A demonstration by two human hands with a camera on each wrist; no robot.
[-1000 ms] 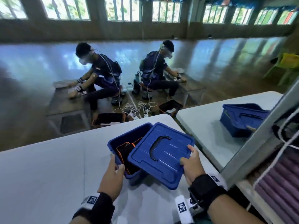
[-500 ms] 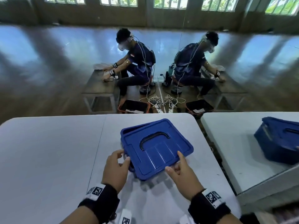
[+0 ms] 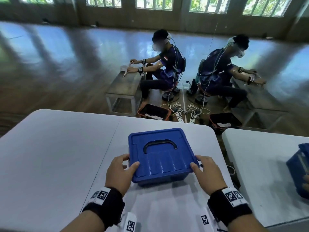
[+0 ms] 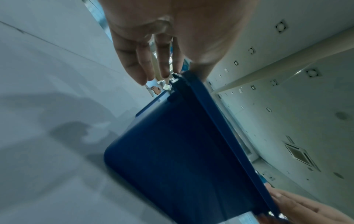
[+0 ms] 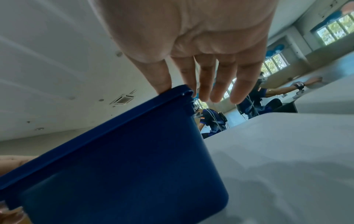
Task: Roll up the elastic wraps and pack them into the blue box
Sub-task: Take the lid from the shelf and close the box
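Smooth white table (image 3: 58, 156), ribbed blue box (image 3: 160, 158)

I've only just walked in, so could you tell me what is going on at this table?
A person is closing up a blue box on the white table. The blue lid sits flat over it, so the contents are hidden. The left hand and right hand are at the lid's two near corners, each thumb on top of the lid and the fingers extended beside the rim. Whether the lid is fully snapped down cannot be told.
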